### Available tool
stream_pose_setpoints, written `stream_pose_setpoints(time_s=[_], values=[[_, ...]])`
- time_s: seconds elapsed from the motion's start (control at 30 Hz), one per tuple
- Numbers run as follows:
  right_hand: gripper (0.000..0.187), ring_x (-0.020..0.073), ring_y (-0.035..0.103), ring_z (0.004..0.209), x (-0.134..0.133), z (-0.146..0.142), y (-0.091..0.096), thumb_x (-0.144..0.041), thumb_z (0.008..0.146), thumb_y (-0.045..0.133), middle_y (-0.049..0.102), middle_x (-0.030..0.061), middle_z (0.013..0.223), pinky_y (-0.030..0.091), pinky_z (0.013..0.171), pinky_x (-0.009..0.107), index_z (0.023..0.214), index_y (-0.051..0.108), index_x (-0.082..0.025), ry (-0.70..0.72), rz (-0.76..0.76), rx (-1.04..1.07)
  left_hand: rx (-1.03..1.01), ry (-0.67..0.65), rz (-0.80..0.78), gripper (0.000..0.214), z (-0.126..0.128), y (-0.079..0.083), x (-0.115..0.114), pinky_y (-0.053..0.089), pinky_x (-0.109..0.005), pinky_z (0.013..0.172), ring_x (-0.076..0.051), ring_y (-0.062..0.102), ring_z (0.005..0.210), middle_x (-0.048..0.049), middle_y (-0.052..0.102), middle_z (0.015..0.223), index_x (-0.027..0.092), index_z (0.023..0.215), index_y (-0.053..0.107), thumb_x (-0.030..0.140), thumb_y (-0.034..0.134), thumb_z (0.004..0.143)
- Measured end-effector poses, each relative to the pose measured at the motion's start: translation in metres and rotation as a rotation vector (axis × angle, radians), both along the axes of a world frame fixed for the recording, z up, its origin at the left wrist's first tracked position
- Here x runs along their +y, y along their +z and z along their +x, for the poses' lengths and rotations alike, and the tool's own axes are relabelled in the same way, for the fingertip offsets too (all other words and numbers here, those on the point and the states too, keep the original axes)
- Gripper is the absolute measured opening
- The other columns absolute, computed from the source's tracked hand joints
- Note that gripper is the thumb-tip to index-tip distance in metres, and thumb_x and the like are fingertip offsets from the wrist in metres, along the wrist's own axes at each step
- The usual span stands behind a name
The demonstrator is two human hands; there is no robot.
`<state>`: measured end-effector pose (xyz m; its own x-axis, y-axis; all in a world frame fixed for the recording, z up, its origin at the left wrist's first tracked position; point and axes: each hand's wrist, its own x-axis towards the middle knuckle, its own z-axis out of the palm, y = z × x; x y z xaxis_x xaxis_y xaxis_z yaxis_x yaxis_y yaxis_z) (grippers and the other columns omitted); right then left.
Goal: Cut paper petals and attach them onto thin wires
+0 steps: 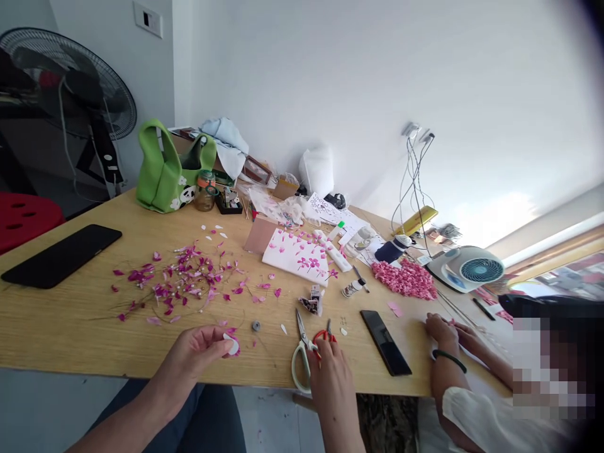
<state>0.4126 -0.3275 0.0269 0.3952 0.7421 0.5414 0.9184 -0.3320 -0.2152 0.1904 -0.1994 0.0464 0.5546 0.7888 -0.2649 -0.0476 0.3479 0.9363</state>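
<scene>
My left hand pinches a white, rounded petal-like piece with magenta petals behind it, above the table's front edge. My right hand curls down over the handles of white-handled scissors and a small red-handled tool, likely pliers or snips. Its fingertips are hidden, so which handle they grip does not show. The scissors lie with blades pointing away. Left of them rest a small grey roll and a white petal piece. Magenta petals on thin stems spread across the table farther left.
A black phone lies right of my right hand. Another person's hands work at the right. Behind are a petal-covered white board, a small bottle, a pink heap and a green bag. A black slab lies far left.
</scene>
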Motion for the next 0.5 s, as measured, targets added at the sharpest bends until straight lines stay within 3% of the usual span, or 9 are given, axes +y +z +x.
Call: stream_pose_setpoints(time_s=[0.1, 0.2, 0.3, 0.4, 0.5], values=[[0.032, 0.0263, 0.060, 0.064, -0.002, 0.015, -0.042, -0.037, 0.090, 0.035, 0.061, 0.0111, 0.071, 0.045, 0.054, 0.035, 0.078, 0.059, -0.019, -0.096, -0.046, -0.174, -0.020, 0.006, -0.017, 0.017, 0.006, 0.004, -0.003, 0.041, -0.026, 0.071, -0.015, 0.055, 0.066, 0.0018, 0.063, 0.061, 0.018, 0.061, 0.065, 0.033, 0.068, 0.068], [0.025, 0.0240, 0.059, 0.055, -0.008, 0.022, -0.062, -0.034, 0.086, 0.041, 0.060, 0.0086, 0.062, 0.042, 0.048, 0.033, 0.070, 0.055, -0.021, -0.055, -0.052, -0.194, -0.014, 0.048, -0.028, 0.016, 0.011, 0.009, -0.005, 0.042, -0.026, 0.071, -0.016, 0.055, 0.065, 0.0016, 0.064, 0.061, 0.018, 0.061, 0.066, 0.033, 0.069, 0.065], [0.013, 0.0236, 0.061, 0.052, -0.014, 0.032, -0.070, -0.031, 0.079, 0.051, 0.061, 0.0071, 0.061, 0.043, 0.044, 0.031, 0.072, 0.055, -0.021, 0.016, -0.124, -0.176, -0.021, 0.070, -0.024, 0.016, 0.014, 0.011, -0.007, 0.042, -0.026, 0.070, -0.016, 0.056, 0.065, 0.0016, 0.065, 0.060, 0.019, 0.060, 0.067, 0.033, 0.068, 0.065], [0.012, 0.0261, 0.065, 0.057, -0.021, 0.041, -0.072, -0.030, 0.076, 0.053, 0.064, 0.0095, 0.068, 0.047, 0.046, 0.033, 0.077, 0.059, -0.020, 0.025, -0.187, -0.105, -0.026, 0.087, -0.018, 0.017, 0.016, 0.010, -0.008, 0.042, -0.026, 0.071, -0.016, 0.056, 0.066, 0.0010, 0.065, 0.060, 0.018, 0.058, 0.066, 0.034, 0.067, 0.066], [0.017, 0.0293, 0.066, 0.061, -0.029, 0.036, -0.064, -0.034, 0.074, 0.054, 0.066, 0.0103, 0.072, 0.051, 0.050, 0.037, 0.082, 0.062, -0.022, -0.053, -0.110, 0.068, -0.027, 0.114, -0.006, 0.020, 0.019, 0.008, -0.009, 0.042, -0.026, 0.070, -0.016, 0.056, 0.066, 0.0002, 0.065, 0.061, 0.017, 0.059, 0.065, 0.035, 0.067, 0.067]])
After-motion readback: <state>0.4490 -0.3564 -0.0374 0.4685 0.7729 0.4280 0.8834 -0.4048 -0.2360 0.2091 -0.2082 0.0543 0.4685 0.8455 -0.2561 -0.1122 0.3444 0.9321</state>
